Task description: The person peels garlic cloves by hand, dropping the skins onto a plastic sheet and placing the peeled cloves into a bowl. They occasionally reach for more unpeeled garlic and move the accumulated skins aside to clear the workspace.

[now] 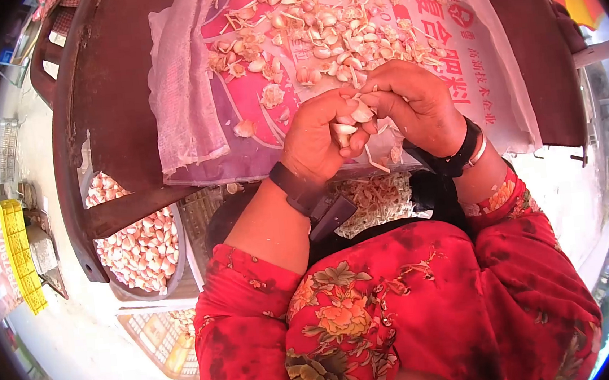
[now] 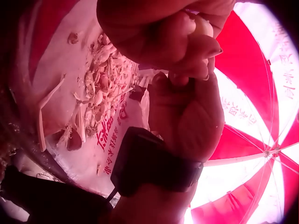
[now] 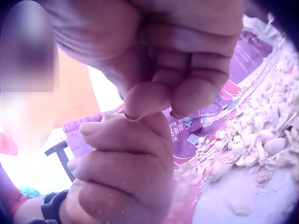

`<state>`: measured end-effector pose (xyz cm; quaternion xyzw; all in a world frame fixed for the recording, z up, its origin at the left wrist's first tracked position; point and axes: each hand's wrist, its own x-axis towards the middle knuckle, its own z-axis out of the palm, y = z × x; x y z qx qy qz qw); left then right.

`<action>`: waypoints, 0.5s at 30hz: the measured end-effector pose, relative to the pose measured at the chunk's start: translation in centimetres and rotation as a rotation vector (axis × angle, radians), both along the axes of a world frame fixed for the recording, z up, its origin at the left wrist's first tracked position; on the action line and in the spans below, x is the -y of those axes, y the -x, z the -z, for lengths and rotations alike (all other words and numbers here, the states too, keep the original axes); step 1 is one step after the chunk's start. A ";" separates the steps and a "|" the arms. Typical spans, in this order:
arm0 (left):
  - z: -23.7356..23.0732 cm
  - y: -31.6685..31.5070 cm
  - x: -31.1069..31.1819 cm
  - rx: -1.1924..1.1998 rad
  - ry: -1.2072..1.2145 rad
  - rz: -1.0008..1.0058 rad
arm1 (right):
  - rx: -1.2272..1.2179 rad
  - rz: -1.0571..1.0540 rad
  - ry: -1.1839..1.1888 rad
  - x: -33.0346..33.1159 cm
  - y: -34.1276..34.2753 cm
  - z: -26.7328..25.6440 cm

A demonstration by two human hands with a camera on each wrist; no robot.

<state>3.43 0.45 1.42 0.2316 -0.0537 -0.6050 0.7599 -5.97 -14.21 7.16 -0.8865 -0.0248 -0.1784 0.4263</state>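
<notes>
My left hand (image 1: 318, 134) grips a few pale garlic cloves (image 1: 345, 130) in its curled fingers, close over the near edge of the sack. Thumb and forefinger of my right hand (image 1: 420, 104) pinch at a garlic clove (image 1: 362, 112) at the left fingertips. In the left wrist view, a clove (image 2: 204, 48) shows among the left fingers, with the right hand (image 2: 187, 114) just below. Fingertips of both hands meet in the right wrist view, where the fingers hide the cloves. Just beyond lies a heap of garlic cloves and skins (image 1: 334, 35).
A printed sack (image 1: 482, 66) covers the dark table (image 1: 121, 83). Left of my lap stands a tub (image 1: 180, 255) full of cloves, with a yellowish basket (image 1: 139, 327) beside it. Loose peelings (image 1: 374, 202) lie below the table edge. A red and white umbrella (image 2: 243, 60) spreads overhead.
</notes>
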 end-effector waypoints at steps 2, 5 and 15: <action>0.1 0.0 0.1 -0.002 0.052 0.051 | -0.102 0.063 -0.312 0.0 0.3 0.0; -0.8 0.4 -0.6 -0.050 0.002 0.116 | -0.163 0.189 -0.604 1.0 0.4 -0.6; -1.9 0.5 -2.3 -0.035 0.127 0.561 | -0.015 -0.352 0.366 -0.2 -9.2 0.2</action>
